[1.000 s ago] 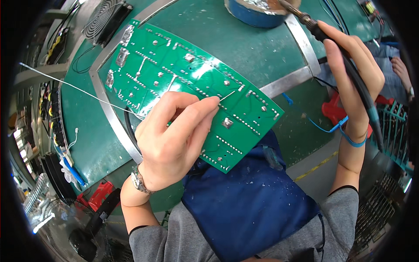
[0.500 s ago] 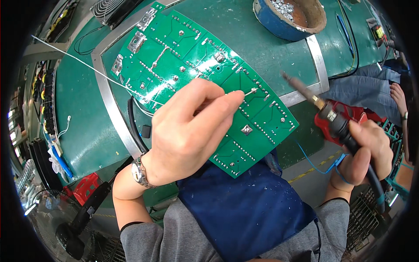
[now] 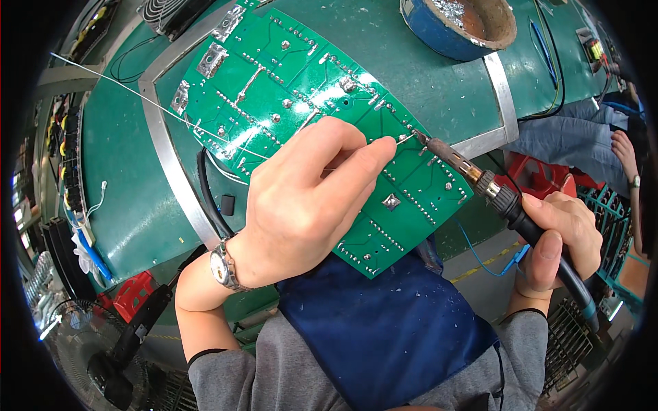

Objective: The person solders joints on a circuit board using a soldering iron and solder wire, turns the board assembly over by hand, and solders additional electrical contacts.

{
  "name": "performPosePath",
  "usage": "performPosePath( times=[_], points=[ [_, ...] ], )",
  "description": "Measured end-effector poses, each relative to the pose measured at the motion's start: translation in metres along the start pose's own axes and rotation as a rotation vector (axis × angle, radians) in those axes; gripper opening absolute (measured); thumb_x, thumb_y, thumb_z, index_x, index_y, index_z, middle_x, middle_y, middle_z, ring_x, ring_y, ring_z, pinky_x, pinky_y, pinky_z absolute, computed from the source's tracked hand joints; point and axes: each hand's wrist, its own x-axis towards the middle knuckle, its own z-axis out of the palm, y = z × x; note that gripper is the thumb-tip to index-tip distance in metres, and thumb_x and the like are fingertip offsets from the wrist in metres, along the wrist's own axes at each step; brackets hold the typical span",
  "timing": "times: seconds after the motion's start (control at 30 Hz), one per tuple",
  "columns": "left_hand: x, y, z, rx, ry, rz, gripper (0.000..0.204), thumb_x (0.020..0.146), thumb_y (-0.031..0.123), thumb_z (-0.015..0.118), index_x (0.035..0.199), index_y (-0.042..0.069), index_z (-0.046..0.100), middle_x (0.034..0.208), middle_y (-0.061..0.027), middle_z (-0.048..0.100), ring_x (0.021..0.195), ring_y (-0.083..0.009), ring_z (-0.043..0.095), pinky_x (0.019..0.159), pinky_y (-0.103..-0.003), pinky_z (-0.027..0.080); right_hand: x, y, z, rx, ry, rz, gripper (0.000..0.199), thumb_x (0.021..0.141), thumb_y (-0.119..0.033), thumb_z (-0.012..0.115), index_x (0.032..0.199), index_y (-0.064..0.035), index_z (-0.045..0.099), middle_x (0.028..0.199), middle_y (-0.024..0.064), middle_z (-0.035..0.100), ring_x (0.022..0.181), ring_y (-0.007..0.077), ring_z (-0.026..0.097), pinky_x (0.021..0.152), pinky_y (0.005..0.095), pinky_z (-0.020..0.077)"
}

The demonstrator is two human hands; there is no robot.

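Note:
A large green circuit board (image 3: 387,236) lies tilted before me, solder joints facing up. Over its middle, my left hand (image 3: 308,185) pinches a thin strand of solder wire (image 3: 205,131), whose long tail trails off to the upper left. The short end of the wire sticks out past the fingertips toward the joints near the board's right edge. My right hand (image 3: 565,233) is closed around the black handle of a soldering iron (image 3: 497,192). The iron's tip is at those joints, by the wire's end; whether the two touch is too small to tell.
A blue round pot (image 3: 445,41) with silvery scraps stands at the far edge. A metal frame strip (image 3: 168,154) crosses the green table (image 3: 123,205). A red thing (image 3: 531,171) lies beyond the iron. Another person's hand (image 3: 625,154) shows at the far right. A fan (image 3: 103,363) stands lower left.
My right hand has brought the iron's tip left and down onto the board's right-edge joints. My left hand has shifted slightly right with the solder wire.

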Motion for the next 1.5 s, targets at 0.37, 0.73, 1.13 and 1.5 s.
performPosePath(
  times=[0.37, 0.73, 1.13, 1.5],
  points=[
    [0.002, 0.002, -0.002, 0.035, 0.06, -0.025, 0.03, 0.071, -0.007, 0.075, 0.1, 0.002, 0.074, 0.084, -0.0054, 0.059, 0.064, -0.0141, 0.058, 0.052, -0.027, 0.046, -0.003, 0.004, -0.009, 0.01, -0.041, -0.058, 0.028, 0.092, -0.024, 0.063, 0.096, 0.0028, 0.072, 0.064, 0.0063, 0.063, 0.047, 0.016, 0.055, 0.048, 0.0283, 0.0423],
    [-0.011, 0.008, -0.028, 0.163, 0.158, -0.203, 0.027, 0.075, -0.006, 0.078, 0.099, 0.007, 0.077, 0.084, -0.0026, 0.059, 0.063, -0.0074, 0.054, 0.05, -0.023, 0.042, 0.035, 0.046, 0.018, -0.226, 0.247, 0.078, 0.019, 0.093, -0.006, 0.064, 0.108, 0.0008, 0.073, 0.088, 0.0045, 0.07, 0.071, 0.0067, 0.06, 0.066, 0.0195, 0.0468],
    [-0.039, -0.05, -0.072, 0.649, 0.266, -0.24, 0.023, 0.09, 0.01, 0.072, 0.112, 0.006, 0.072, 0.098, -0.0044, 0.064, 0.075, -0.0069, 0.06, 0.066, -0.023, 0.048, -0.02, 0.036, 0.023, 0.189, 0.169, 0.12, 0.039, 0.095, -0.031, 0.067, 0.12, -0.0006, 0.069, 0.096, 0.0123, 0.072, 0.077, 0.016, 0.068, 0.069, 0.0263, 0.0545],
    [-0.035, -0.103, -0.097, -0.06, 0.274, -0.707, 0.035, 0.093, 0.021, 0.072, 0.12, -0.001, 0.067, 0.108, -0.0061, 0.066, 0.089, -0.0105, 0.065, 0.077, -0.022, 0.053, -0.049, 0.034, 0.073, 0.137, 0.195, -0.018, 0.056, 0.069, -0.008, 0.087, 0.121, -0.0052, 0.065, 0.107, 0.0125, 0.069, 0.093, 0.0256, 0.067, 0.08, 0.0337, 0.056]
  ],
)
